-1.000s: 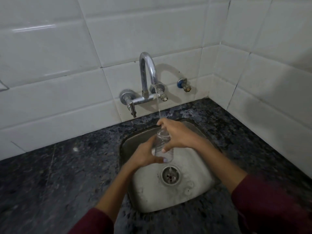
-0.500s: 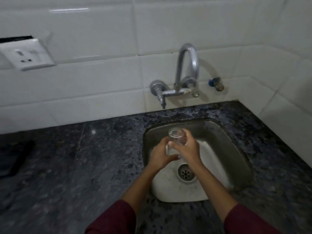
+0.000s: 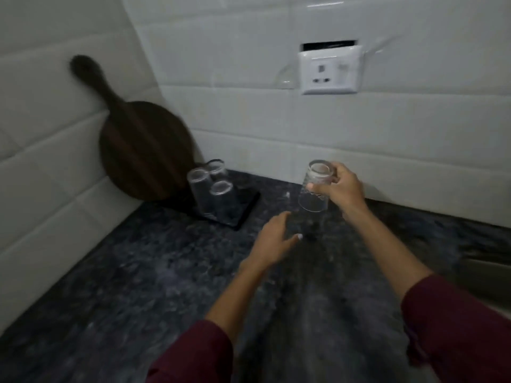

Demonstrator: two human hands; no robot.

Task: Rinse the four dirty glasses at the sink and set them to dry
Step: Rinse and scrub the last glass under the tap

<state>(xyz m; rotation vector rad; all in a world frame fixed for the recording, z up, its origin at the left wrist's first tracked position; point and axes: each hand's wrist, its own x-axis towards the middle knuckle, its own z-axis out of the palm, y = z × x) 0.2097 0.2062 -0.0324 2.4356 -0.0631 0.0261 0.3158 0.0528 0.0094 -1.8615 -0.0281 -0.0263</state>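
My right hand (image 3: 341,187) grips a clear glass (image 3: 313,194) upside down, its base on top and its mouth pointing down, held in the air above the dark granite counter (image 3: 138,286). Left of it, three clear glasses (image 3: 211,190) stand upside down on a dark square mat (image 3: 243,210) in the corner. My left hand (image 3: 272,241) hovers low over the counter with fingers spread and nothing in it, between me and the mat. Both sleeves are maroon.
A dark round wooden board (image 3: 141,147) with a handle leans against the white tiled wall behind the mat. A white wall socket (image 3: 329,70) sits above the counter. The sink's rim (image 3: 486,275) shows at the right edge.
The view has swung left, away from the sink and tap. My left hand has let go of the glass; my right hand has carried it, turned upside down, over the counter towards the mat.
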